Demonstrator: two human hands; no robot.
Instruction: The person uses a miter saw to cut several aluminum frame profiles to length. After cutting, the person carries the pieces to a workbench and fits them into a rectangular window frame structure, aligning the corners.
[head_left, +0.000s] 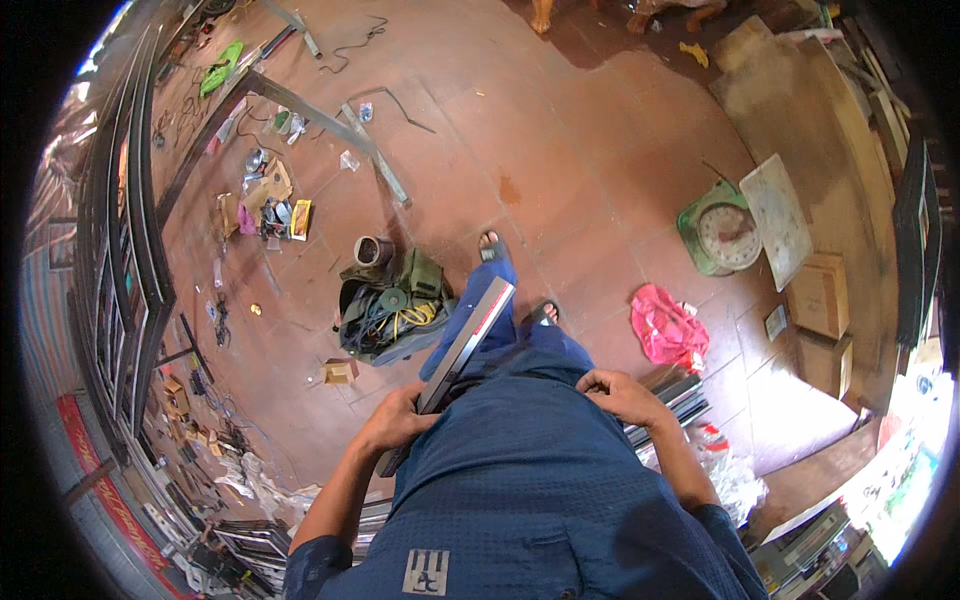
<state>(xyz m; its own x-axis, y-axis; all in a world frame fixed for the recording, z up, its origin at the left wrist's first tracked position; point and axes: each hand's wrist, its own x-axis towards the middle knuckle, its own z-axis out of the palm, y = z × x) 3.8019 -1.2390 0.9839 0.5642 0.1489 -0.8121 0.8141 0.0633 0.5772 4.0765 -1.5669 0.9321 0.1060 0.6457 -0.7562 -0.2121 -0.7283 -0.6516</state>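
Observation:
My left hand [393,418] is wrapped round a long grey metal bar [462,350] with a reddish label near its far end. The bar slants beside my left thigh, and its near end passes behind my forearm. At my right hip, against the hem of my dark blue shirt [500,420], my right hand [622,397] has its fingers curled in a pinch. Whether cloth or something small sits in that pinch I cannot make out. An open green tool bag [425,275] with cables and a yellow cord lies on the floor just ahead of my left foot.
A green dial scale [718,232] and a pink plastic bag [665,325] are to my right, near cardboard boxes [818,297]. Metal frames [130,230] lean along the left side. Farther off, a metal tube [377,155] and scattered scraps lie on the tiled floor.

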